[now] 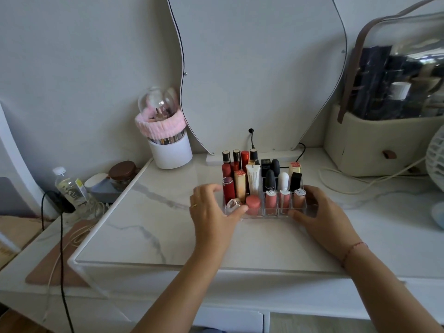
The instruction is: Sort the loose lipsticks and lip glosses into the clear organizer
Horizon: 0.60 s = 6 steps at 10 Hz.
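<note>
clear organizer [274, 214] sits mid frame on the marble surface [156, 236], packed w/ upright lipsticks [228, 189] & lip glosses [271, 201]. left hand [211, 212] grips its left end, fingers curled round the side, thumb at the front corner by a silver-capped tube [233, 204]. right hand [323, 213] grips the right end, thumb on the front wall. white brush pot [171, 152] w/ pink band stands up-left of it.

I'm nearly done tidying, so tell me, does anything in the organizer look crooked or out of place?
Nearly all tubes stand upright in the organizer, held at its ends by the left hand and right hand. Only the silver-capped lipstick at the front left corner leans askew.
</note>
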Tool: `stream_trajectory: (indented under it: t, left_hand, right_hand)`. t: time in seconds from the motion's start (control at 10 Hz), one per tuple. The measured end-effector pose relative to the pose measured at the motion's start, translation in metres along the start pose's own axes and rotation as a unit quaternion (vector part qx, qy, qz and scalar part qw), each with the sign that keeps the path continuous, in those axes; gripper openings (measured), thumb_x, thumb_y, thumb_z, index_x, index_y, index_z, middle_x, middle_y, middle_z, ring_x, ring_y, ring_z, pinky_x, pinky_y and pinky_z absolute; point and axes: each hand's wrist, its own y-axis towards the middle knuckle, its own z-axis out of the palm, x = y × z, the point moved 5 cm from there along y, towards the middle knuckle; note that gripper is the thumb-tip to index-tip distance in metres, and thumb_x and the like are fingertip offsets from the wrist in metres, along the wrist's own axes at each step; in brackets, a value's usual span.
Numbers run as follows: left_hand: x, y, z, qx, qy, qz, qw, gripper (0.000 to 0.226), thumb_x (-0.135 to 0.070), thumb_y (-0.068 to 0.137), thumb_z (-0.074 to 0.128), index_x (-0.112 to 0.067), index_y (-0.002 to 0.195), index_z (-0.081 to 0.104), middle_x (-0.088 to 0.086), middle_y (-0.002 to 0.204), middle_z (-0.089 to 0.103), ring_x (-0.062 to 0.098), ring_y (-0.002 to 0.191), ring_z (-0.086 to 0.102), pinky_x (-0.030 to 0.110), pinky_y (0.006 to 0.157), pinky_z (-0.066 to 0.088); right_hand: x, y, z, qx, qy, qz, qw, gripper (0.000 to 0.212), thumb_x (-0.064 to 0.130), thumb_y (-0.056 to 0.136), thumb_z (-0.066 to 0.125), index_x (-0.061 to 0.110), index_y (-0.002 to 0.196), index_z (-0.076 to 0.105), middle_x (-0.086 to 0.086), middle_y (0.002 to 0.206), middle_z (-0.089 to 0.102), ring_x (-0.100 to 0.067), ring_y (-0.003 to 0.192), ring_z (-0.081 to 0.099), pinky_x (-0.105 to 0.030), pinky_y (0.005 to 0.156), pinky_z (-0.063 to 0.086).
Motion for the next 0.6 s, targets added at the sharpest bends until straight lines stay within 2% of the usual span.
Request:
stream_trajectory:
  t: [0.1, 0.2, 0.3, 0.4, 0.5, 0.6]
  left_hand:
    - [0.017, -0.004, 0.01, 0.107, -0.027, -0.074, 0.991, 0.076, -0.034, 0.068, 0.08, -0.015, 0.131, 0.044, 0.002, 0.128, 0.055, 0.022, 0.119, 0.047, 0.041, 0.1, 0.04]
    - [0.017, -0.005, 0.013, 0.14, -0.05, -0.059, 0.987, 0.047, -0.031, 0.071, 0.077, -0.028, 0.115, 0.058, -0.014, 0.102, 0.067, 0.009, 0.096, 0.06, 0.026, 0.078, 0.048]
    - [0.015, -0.003, 0.01, 0.124, -0.056, -0.059, 0.989, 0.038, -0.024, 0.071, 0.077, -0.033, 0.105, 0.062, -0.017, 0.088, 0.067, 0.006, 0.082, 0.061, 0.021, 0.068, 0.047]
    - [0.015, -0.004, 0.011, 0.123, -0.063, -0.058, 0.989, 0.038, -0.024, 0.072, 0.076, -0.032, 0.107, 0.063, -0.019, 0.089, 0.066, 0.004, 0.082, 0.061, 0.021, 0.07, 0.048]
    - [0.018, -0.007, 0.012, 0.132, -0.056, -0.063, 0.988, 0.047, -0.029, 0.074, 0.075, -0.027, 0.118, 0.058, -0.018, 0.103, 0.064, -0.001, 0.091, 0.059, 0.015, 0.075, 0.047]
    - [0.024, -0.023, 0.01, 0.134, -0.025, -0.081, 0.987, 0.071, -0.036, 0.076, 0.073, -0.021, 0.137, 0.039, -0.012, 0.127, 0.05, 0.01, 0.112, 0.053, 0.022, 0.094, 0.042]
  right_hand:
    - [0.0, 0.0, -0.001, -0.001, 0.001, 0.003, 1.0, 0.06, 0.031, 0.071, 0.074, 0.02, 0.124, 0.049, -0.001, 0.112, 0.063, -0.021, 0.1, 0.057, -0.032, 0.085, 0.045]
    - [0.0, 0.0, -0.002, 0.003, 0.004, 0.011, 1.0, 0.058, 0.03, 0.071, 0.074, 0.021, 0.124, 0.05, 0.001, 0.108, 0.064, -0.022, 0.1, 0.058, -0.035, 0.086, 0.046]
    - [0.002, -0.001, -0.004, -0.001, 0.002, 0.012, 1.0, 0.057, 0.031, 0.071, 0.074, 0.023, 0.122, 0.051, 0.005, 0.1, 0.062, -0.019, 0.093, 0.057, -0.031, 0.079, 0.044]
    - [0.004, -0.003, -0.004, -0.006, 0.006, 0.009, 1.0, 0.055, 0.03, 0.071, 0.073, 0.024, 0.122, 0.052, 0.012, 0.092, 0.056, -0.015, 0.086, 0.054, -0.028, 0.075, 0.041]
    - [0.003, 0.0, -0.003, 0.008, 0.011, 0.018, 1.0, 0.056, 0.031, 0.073, 0.072, 0.023, 0.124, 0.05, 0.009, 0.099, 0.059, -0.016, 0.094, 0.056, -0.026, 0.079, 0.042]
    - [0.001, -0.001, 0.0, 0.012, -0.001, 0.051, 0.999, 0.07, 0.034, 0.073, 0.072, 0.018, 0.134, 0.04, -0.002, 0.128, 0.053, -0.019, 0.116, 0.051, -0.033, 0.098, 0.041]
